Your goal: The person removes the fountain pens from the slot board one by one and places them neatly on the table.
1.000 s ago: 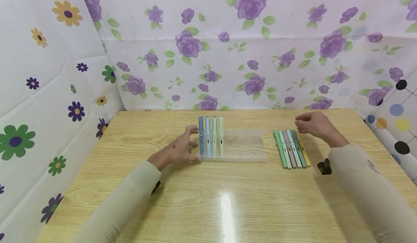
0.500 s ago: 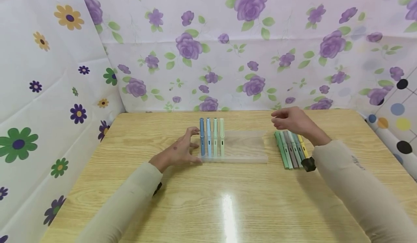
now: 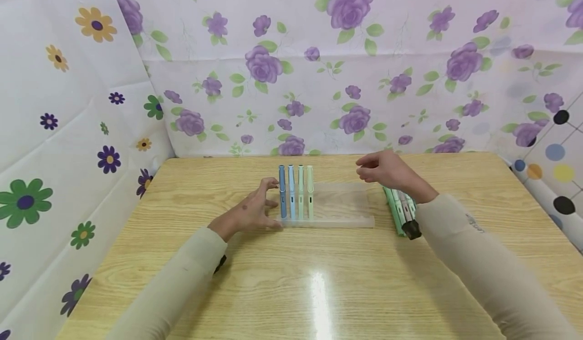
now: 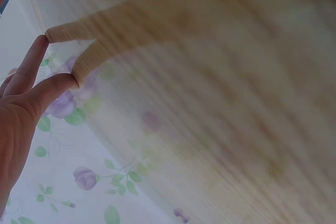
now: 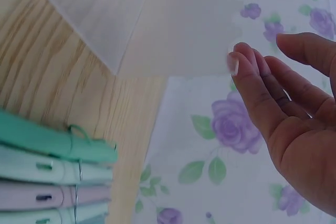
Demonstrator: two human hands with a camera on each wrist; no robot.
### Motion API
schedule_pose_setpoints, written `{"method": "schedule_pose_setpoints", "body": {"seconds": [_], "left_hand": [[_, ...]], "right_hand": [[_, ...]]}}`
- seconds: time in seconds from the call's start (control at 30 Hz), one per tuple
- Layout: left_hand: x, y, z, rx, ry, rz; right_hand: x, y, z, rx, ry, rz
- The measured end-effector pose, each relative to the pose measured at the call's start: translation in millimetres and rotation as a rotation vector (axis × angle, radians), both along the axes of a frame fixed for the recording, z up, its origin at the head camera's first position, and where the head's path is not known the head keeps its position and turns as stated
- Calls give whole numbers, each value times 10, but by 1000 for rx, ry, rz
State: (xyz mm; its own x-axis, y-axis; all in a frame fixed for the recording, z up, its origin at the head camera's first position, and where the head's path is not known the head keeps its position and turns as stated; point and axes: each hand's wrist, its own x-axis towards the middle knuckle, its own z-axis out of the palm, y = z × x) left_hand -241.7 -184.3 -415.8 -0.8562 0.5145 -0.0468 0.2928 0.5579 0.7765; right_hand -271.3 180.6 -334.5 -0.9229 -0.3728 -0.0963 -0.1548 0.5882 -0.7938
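A clear plastic pen stand [image 3: 343,222] is on the wooden table, with several capped pens [image 3: 291,193] upright at its left end, blue through pale green. My left hand [image 3: 249,209] holds the stand's left end, thumb at the front corner and fingers behind; in the left wrist view two fingertips [image 4: 72,80] touch a glossy surface. Above the stand's right rear corner hovers my right hand [image 3: 384,169], fingers loosely bent and holding nothing. Several more pens [image 3: 395,211] lie side by side right of the stand, partly hidden by the right arm.
The wooden table [image 3: 268,284] meets a purple-flowered backdrop [image 3: 209,102] at its back edge. Another flowered sheet [image 3: 91,142] hangs on the left. A dark wrist camera [image 3: 412,229] hangs below the right wrist, over the lying pens.
The right hand has moved left from beyond the lying pens to the stand's right end, and its forearm now covers some pens. The left hand keeps its place.
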Motion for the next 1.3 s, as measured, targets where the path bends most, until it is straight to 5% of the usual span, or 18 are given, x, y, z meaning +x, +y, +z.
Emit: {"method": "schedule_pose_setpoints", "body": {"seconds": [1.3], "left_hand": [[-4,0,10,-6,-12,2]], "right_hand": [[-80,-875,14,-6,79,137]]}}
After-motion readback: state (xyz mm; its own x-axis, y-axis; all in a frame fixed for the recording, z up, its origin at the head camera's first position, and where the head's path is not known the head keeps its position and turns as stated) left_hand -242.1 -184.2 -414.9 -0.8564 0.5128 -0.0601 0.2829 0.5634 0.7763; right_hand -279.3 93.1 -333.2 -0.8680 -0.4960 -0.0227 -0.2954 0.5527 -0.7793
